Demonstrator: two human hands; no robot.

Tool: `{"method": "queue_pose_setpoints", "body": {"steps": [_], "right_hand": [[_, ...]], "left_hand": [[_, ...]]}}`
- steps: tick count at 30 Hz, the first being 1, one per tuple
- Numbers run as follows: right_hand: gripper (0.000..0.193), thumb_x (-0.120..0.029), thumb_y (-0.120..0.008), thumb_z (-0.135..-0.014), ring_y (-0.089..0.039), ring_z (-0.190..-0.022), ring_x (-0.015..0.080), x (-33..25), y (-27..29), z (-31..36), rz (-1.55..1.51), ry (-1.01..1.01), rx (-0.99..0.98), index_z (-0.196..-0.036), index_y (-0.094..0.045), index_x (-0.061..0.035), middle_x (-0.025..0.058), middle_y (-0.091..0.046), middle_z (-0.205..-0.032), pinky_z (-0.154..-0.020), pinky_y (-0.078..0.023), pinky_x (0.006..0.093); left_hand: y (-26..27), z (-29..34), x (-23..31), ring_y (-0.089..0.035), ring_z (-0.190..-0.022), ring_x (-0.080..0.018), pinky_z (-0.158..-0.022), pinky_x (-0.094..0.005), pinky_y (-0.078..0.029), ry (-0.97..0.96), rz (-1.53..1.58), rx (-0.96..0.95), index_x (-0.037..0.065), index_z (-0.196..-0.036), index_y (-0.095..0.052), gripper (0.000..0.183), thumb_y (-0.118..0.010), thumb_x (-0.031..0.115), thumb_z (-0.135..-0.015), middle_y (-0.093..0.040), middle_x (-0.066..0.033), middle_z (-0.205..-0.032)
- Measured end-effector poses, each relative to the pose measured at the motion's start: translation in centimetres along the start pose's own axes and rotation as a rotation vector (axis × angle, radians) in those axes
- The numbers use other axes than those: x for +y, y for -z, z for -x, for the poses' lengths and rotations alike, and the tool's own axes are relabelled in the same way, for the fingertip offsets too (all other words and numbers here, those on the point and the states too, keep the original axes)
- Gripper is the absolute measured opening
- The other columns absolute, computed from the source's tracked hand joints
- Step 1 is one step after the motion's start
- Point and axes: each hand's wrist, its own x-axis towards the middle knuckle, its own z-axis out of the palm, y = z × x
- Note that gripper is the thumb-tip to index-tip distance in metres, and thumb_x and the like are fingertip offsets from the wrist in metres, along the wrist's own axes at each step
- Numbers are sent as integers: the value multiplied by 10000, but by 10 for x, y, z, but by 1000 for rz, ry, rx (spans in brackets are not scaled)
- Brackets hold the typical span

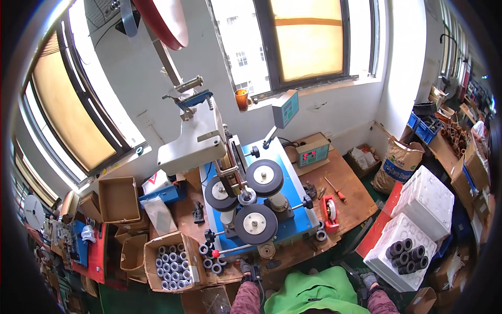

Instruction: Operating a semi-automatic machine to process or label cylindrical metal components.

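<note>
My left hand point(246, 267), in a grey glove, is low at the table's front edge, beside a small dark fitting point(255, 273). Its fingers are too small and dark to read. Over to the right, my right hand point(369, 279), also gloved, hangs beside the white foam box point(392, 246); whether its fingers are closed does not show. In front of me stands a blue-topped machine point(293, 222) with three black rollers point(255, 225) around a ring-shaped coil point(247, 197). Several grey rings point(216, 268) lie on the table just left of my left hand.
A cardboard box point(151, 272) of grey rings stands at the left. Black rings point(407, 256) sit on the foam box. A red tape dispenser point(329, 213), a screwdriver point(335, 189) and a control box with red digits point(312, 153) are on the table's right side.
</note>
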Motion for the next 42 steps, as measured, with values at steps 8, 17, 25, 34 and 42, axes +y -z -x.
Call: {"method": "queue_pose_setpoints", "body": {"steps": [8, 17, 25, 34, 42], "right_hand": [[128, -243, -604, -760, -625, -632, 232, 34, -9, -58, 828, 604, 225, -783, -643, -123, 92, -642, -689, -552, -476, 376], [231, -291, -494, -820, -630, -686, 251, 58, -18, -74, 109, 268, 127, -736, -669, -165, 81, -653, -715, -624, -459, 409], [304, -340, -440, -861, -610, -665, 268, -11, 13, -17, 450, 286, 83, -833, -657, -128, 95, -648, -766, -636, -457, 431], [240, -284, -540, -809, -591, -686, 288, -31, 23, -47, 521, 359, 202, -802, -614, -56, 131, -621, -743, -619, -443, 404], [303, -288, -551, -840, -599, -770, 219, -255, 81, -27, -82, 410, 86, -936, -622, -9, 134, -630, -862, -706, -465, 322]], "left_hand": [[20, -14, 9, -373, -1213, -337, -976, -574, -274, 117, 277, 98, 121, -1235, -431, 652, -501, 575, -773, -421, -105, -1317], [27, -21, 13, -360, -1229, -324, -975, -567, -276, 33, 74, 90, 126, -1265, -388, 642, -497, 550, -795, -410, -106, -1326], [14, -10, 4, -352, -1239, -325, -977, -569, -275, 94, 221, 90, 125, -1266, -374, 629, -512, 520, -797, -412, -109, -1323], [-2, 24, 12, -359, -1236, -335, -983, -578, -269, 121, 348, 108, 130, -1240, -387, 613, -519, 521, -787, -447, -118, -1291], [-18, 73, 66, -412, -1175, -340, -901, -512, -383, -7, 326, 191, 84, -1151, -473, 502, -573, 425, -797, -493, -111, -1211]]}}
